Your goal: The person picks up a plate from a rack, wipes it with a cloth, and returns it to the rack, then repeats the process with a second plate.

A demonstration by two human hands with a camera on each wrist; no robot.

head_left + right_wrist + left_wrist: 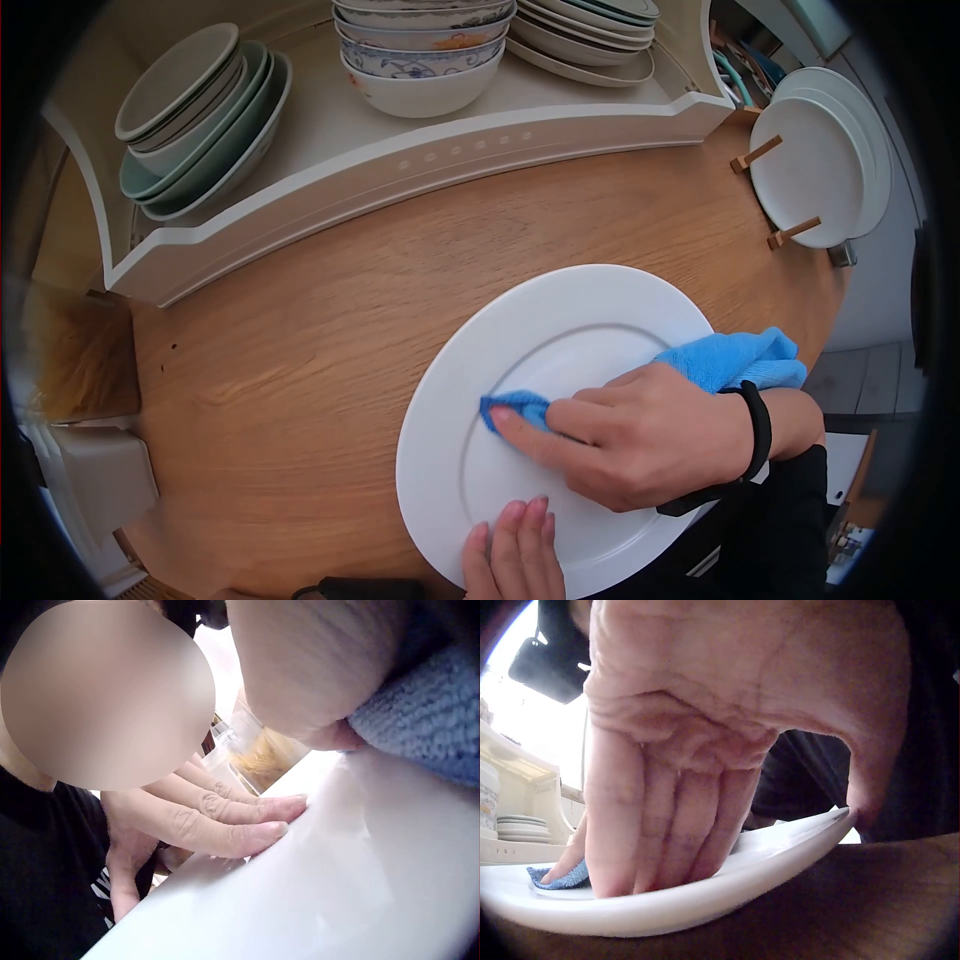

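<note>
A large white oval plate (pixel 440 430) lies on the wooden tabletop. My right hand (pixel 640 430) holds a bunched blue cloth (pixel 730 360) with curled fingers. The index finger presses a folded corner of it on the plate's face, while the rest trails over the far right rim. At the plate's near side is my left hand (pixel 515 560), its straight fingers (pixel 660 832) resting on the face. Its thumb touches the outer rim, as the left wrist view shows. Part of the blue knit (pixel 427 712) appears beside the right palm in the right wrist view.
Behind the plate, a cream shelf (pixel 440 150) carries stacked bowls (pixel 425 60) and green and white dishes (pixel 210 130). White plates (pixel 810 165) stand in a wooden-pegged rack at the right. Towards the left edge are a container of yellowish contents (pixel 80 350) and a white box (pixel 105 475).
</note>
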